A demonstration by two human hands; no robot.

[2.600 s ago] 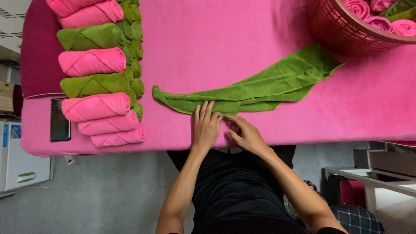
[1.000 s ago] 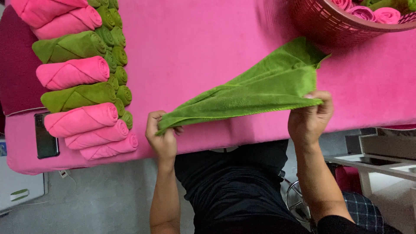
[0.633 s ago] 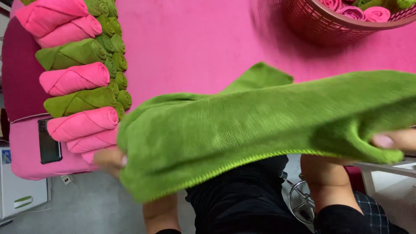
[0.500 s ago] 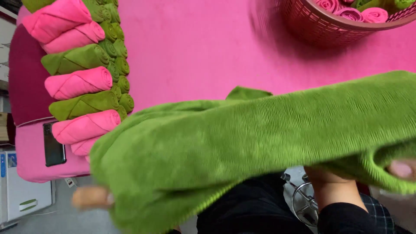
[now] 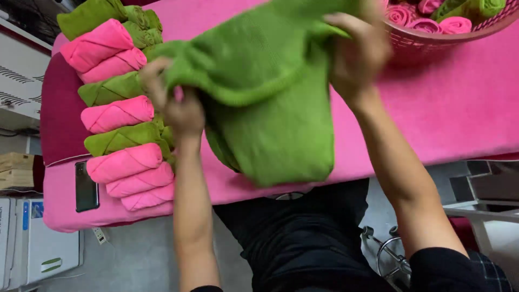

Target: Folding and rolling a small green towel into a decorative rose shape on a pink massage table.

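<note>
A green towel (image 5: pixel 270 103) hangs in the air above the pink table (image 5: pixel 448 113), held up by both hands. My left hand (image 5: pixel 175 97) grips its left end beside the stack of rolled towels. My right hand (image 5: pixel 357 46) grips the other end higher up, near the basket. The towel's loose middle droops down to the table's near edge. Both hands are blurred by motion.
Rolled pink and green towels (image 5: pixel 121 113) lie in rows on the table's left side. A dark phone (image 5: pixel 86 186) lies at the near left corner. A pink basket (image 5: pixel 427 35) with rolled towels stands at the far right. White furniture (image 5: pixel 486 194) sits right of the table.
The towel lay folded flat on the table; both hands took its ends, lifted it toward the camera, and have now swung it up and away over the table.
</note>
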